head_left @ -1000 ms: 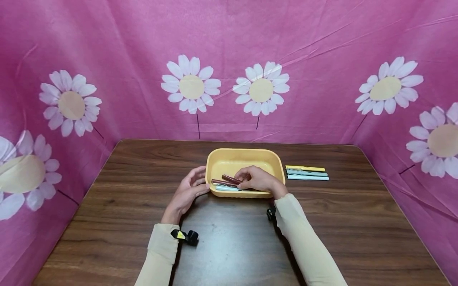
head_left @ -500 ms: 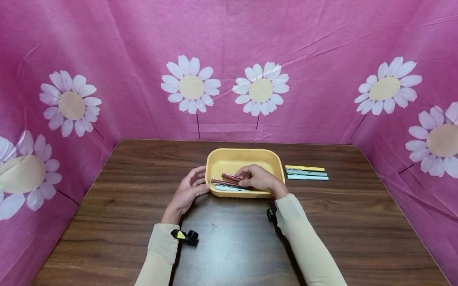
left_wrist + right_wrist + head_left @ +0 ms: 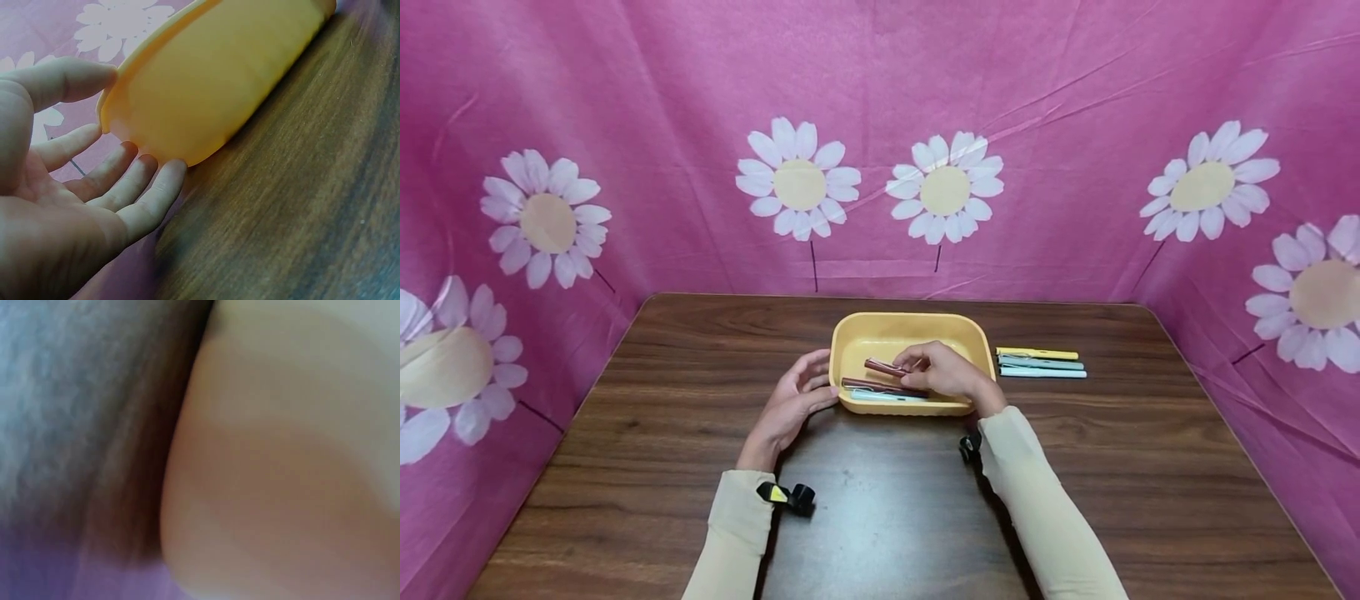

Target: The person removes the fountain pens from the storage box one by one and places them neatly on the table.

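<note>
A yellow rectangular tray (image 3: 838, 350) stands on the table. My left hand (image 3: 793, 400) is at its left end; in the left wrist view the thumb and fingertips of the left hand (image 3: 81, 187) touch the tray wall (image 3: 194, 75), fingers fairly straight. Inside the tray, my right hand (image 3: 943, 371) pinches a dark red pen (image 3: 880, 367), its far end hidden by the fingers. Just in front of it lie another dark red pen (image 3: 868, 386) and a pale blue pen (image 3: 880, 397) along the near wall. The right wrist view is filled by blurred skin and sleeve.
To the right of the tray, a yellow pen (image 3: 1037, 353), a teal pen (image 3: 1041, 364) and a pale blue pen (image 3: 1043, 373) lie side by side on the brown wooden table (image 3: 880, 517). A pink flowered cloth (image 3: 880, 67) hangs around the table's back and sides.
My right hand has shifted slightly up and back with the pinched dark red pen, away from the other dark red pen. My left hand stays at the tray's left end.
</note>
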### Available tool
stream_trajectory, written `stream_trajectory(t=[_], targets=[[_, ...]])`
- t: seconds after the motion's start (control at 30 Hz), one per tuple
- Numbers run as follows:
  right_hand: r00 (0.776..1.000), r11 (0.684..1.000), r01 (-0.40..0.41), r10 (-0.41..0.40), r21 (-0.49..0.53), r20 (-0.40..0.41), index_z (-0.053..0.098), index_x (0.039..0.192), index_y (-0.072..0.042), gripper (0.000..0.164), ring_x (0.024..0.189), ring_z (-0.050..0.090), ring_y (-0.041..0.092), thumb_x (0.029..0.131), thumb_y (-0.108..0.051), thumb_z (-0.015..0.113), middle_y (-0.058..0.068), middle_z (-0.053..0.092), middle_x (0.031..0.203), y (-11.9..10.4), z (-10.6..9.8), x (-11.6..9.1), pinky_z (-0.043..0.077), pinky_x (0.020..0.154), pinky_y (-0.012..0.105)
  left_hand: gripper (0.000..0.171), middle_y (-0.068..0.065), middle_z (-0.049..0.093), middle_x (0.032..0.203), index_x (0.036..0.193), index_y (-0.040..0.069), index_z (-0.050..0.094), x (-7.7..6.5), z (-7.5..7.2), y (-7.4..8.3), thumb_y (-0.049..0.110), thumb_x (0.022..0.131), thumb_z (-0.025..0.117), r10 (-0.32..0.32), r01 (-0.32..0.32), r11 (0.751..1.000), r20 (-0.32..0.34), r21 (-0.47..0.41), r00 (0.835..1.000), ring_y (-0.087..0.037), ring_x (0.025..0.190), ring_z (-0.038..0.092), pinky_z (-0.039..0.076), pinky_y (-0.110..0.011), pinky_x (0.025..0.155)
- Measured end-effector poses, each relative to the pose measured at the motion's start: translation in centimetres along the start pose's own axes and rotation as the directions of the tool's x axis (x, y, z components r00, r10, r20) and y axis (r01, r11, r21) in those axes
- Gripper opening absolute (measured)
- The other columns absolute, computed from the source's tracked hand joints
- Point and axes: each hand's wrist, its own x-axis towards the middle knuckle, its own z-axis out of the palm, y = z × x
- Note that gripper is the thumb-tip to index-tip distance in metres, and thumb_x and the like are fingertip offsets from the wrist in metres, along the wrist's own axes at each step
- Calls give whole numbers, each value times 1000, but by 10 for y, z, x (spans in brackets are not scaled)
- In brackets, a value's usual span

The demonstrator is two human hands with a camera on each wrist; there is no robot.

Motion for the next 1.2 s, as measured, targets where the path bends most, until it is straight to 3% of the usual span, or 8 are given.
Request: stream_trajectory(t=[0.37, 0.7, 0.93, 1.2], targets=[[1000, 999, -16, 15, -31, -24, 72, 114, -1, 23, 89, 61, 24, 91, -2, 72, 8, 70, 97, -6, -12, -9, 51, 74, 32, 69, -29, 38, 144, 153, -1, 34, -2, -2, -1, -13, 90, 60, -12, 12, 1000, -7, -5, 1000, -35, 123, 51, 57, -36, 95], [992, 993, 92, -97, -68, -77, 72, 110, 3, 22, 93, 63, 26, 88, 6, 69, 13, 71, 100, -4, -31, -22, 53, 85, 39, 68, -29, 38, 143, 152, -3, 33, -2, -1, -3, -12, 90, 60, -6, 6, 1000, 7, -15, 1000, -38, 126, 48, 57, -35, 94], [989, 993, 17, -34, -117, -143, 73, 112, 0, 22, 90, 63, 24, 90, 2, 72, 12, 71, 106, -4, -49, -37, 52, 79, 37, 67, -28, 38, 144, 152, -2, 34, 0, 0, -1, -11, 91, 60, -9, 9, 1000, 13, -15, 1000, -38, 126, 48, 57, -35, 93], [991, 991, 0, -18, -132, -133, 72, 113, 1, 23, 88, 62, 24, 91, -1, 72, 11, 71, 103, -4, -58, -44, 52, 75, 35, 69, -30, 37, 144, 153, -3, 33, 0, -1, 1, -12, 90, 59, -4, 5, 1000, 17, -19, 1000, -35, 124, 50, 58, -33, 92]])
